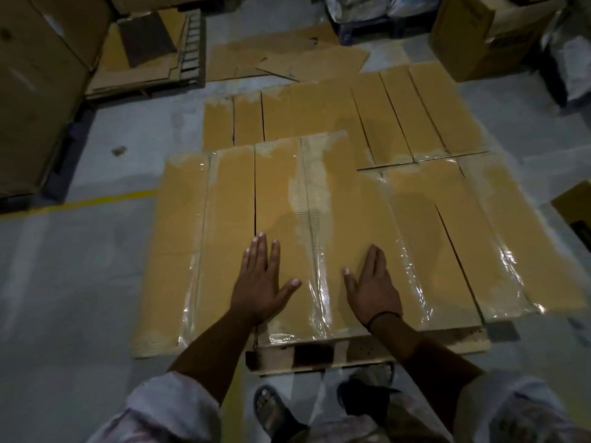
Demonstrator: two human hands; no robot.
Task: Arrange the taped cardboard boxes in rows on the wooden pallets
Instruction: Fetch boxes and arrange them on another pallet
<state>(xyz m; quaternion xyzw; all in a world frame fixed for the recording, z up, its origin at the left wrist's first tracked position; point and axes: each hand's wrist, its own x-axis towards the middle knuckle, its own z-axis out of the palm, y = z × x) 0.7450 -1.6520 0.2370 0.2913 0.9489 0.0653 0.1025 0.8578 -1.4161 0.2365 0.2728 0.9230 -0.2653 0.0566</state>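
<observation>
Several long, flat taped cardboard boxes lie side by side on a wooden pallet (367, 348) in front of me. My left hand (262, 282) lies flat with straight fingers on the top of the middle box (281, 193). My right hand (372, 286) lies flat on the same box, right of its clear tape seam. A box at the left (188, 238) overhangs the pallet's edge. More boxes lie to the right (447, 238). A second row of boxes (319, 113) lies behind, lower than the near ones.
Flattened cardboard sheets (287, 59) lie on the grey floor beyond the rows. Tall cartons (38, 91) stand at the left on a dark pallet, another carton (463, 36) at the back right. A yellow floor line (80, 203) runs at the left. My sandalled feet (271, 410) stand by the pallet.
</observation>
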